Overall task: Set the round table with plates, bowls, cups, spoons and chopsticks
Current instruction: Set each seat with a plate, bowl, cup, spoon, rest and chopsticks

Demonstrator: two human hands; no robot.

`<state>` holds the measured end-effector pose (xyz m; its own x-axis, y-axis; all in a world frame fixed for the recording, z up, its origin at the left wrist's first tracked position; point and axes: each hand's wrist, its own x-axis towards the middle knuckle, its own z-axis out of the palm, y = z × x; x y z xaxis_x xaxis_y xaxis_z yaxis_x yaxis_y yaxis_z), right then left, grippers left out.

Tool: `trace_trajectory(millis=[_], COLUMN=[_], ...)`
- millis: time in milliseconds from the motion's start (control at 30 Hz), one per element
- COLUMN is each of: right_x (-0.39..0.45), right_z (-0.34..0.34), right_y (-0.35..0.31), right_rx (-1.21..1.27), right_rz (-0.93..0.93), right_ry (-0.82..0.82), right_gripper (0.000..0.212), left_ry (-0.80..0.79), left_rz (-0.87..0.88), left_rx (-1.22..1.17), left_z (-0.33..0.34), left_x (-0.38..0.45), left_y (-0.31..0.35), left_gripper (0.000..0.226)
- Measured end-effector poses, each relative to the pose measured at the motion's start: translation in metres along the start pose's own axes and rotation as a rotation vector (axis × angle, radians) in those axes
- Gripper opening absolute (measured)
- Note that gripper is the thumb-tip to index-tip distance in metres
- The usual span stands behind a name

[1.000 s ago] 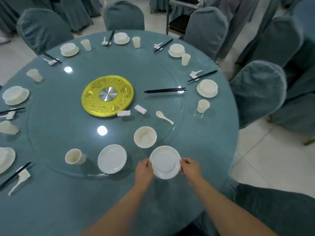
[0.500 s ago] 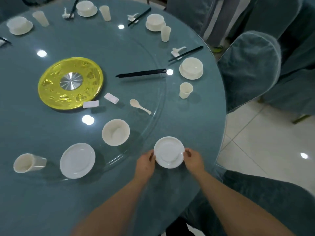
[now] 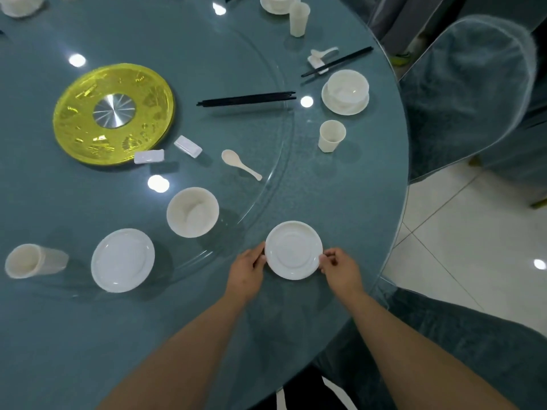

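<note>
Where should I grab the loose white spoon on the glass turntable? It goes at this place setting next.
Judging by its pose, pinch the spoon by its thin handle, which points toward the table edge on the right and lies flat with bare glass around it. Come from above on that side, fingers across the handle; the wider bowl end faces the yellow disc.

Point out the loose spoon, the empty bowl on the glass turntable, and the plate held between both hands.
spoon (image 3: 231, 158), head view, on its scoop.
bowl (image 3: 192, 212), head view, on its inside bottom.
plate (image 3: 293, 250), head view, on its centre.
</note>
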<state>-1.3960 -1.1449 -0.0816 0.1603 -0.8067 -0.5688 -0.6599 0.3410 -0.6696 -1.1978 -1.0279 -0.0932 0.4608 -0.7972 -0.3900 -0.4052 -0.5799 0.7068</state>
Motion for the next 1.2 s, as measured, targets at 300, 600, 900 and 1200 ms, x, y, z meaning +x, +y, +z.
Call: trace_trajectory(millis=[300,600,900,1200], right_x=[-0.004,-0.038,-0.045,-0.041], right_z=[-0.006,0.032,0.112,0.155], right_y=[-0.011,-0.069,-0.180,-0.214], right_rx=[0.016,0.002,-0.151,-0.313], right_rz=[0.069,0.055,-0.181,-0.150], right_ry=[0.034,0.048,-0.038,-0.212], right_gripper=[0.024,0.027,0.021,0.032], left_ry=[-0.006,0.164,0.481,0.249], left_rz=[-0.273,-0.367,-0.390,-0.338], left_rx=[-0.249,-0.224,-0.158,-0.116], left_z=[-0.019,-0.082,-0.180,-0.193], left_x=[-0.004,-0.034,-0.013,0.020], left_y=[0.023,0.016,-0.003,-0.010], left_gripper=[0.034,0.035,0.025,0.029])
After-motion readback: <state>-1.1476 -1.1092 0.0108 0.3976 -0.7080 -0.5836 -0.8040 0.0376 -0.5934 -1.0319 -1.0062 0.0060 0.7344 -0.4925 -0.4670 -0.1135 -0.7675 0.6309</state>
